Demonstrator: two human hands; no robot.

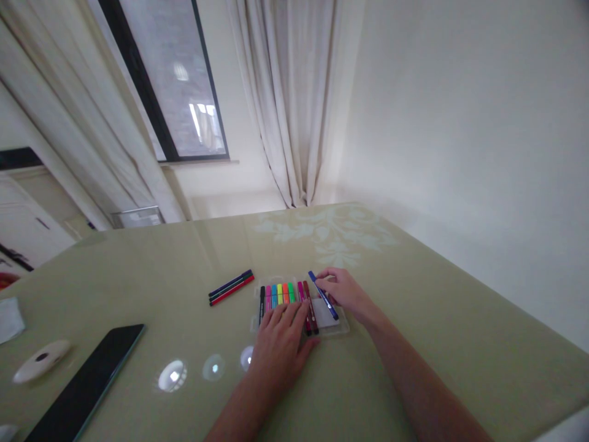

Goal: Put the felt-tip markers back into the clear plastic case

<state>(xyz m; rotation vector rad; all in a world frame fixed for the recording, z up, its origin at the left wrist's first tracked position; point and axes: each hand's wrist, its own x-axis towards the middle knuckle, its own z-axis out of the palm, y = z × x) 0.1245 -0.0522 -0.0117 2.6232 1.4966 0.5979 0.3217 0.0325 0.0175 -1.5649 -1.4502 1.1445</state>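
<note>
A clear plastic case [344, 328] lies open on the table, holding a row of coloured markers [280, 294] on its left side. My left hand [281, 341] rests flat over the lower part of that row, fingers stretched out and hiding the markers' lower ends. Right of those fingers lie a magenta marker [302, 291] and a dark red marker [311, 307], side by side. Between the fingertips of my right hand [343, 288] is a blue marker [326, 302], tilted over the right part of the case.
Several dark and red pens [231, 287] lie together left of the case. A black tablet-like slab [87, 383] and a white oval object [42, 361] are at the left of the glossy green table [184, 264]. A wall [469, 153] borders the right edge.
</note>
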